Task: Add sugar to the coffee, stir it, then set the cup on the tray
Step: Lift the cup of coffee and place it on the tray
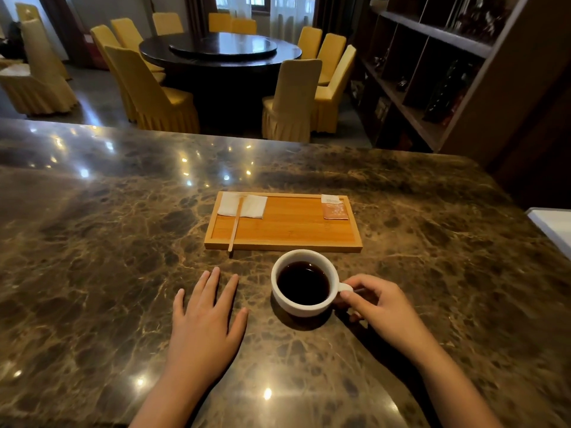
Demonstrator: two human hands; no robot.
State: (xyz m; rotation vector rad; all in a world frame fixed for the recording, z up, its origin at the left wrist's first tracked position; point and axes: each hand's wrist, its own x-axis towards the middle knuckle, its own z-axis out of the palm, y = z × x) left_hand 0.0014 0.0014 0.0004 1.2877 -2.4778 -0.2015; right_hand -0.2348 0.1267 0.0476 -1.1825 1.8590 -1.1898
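Note:
A white cup [290, 307] full of black coffee stands on the marble counter, just in front of the wooden tray [287, 233]. My right hand [380, 307] pinches the cup's handle from the right. Flat on the counter to the cup's left lies my left hand [205, 316], fingers spread and holding nothing. An orange sugar packet [335, 208] lies in the tray's far right corner. A white napkin [251, 206] covers the far left corner, and a wooden stir stick [235, 223] rests across it, its near end poking over the tray's front rim.
The marble counter [108, 242] stretches wide on both sides. A white object [553, 227] sits at its right edge. Beyond the counter are a round dark dining table [219, 54] ringed by yellow-covered chairs, and a wooden shelf unit [448, 72] on the right.

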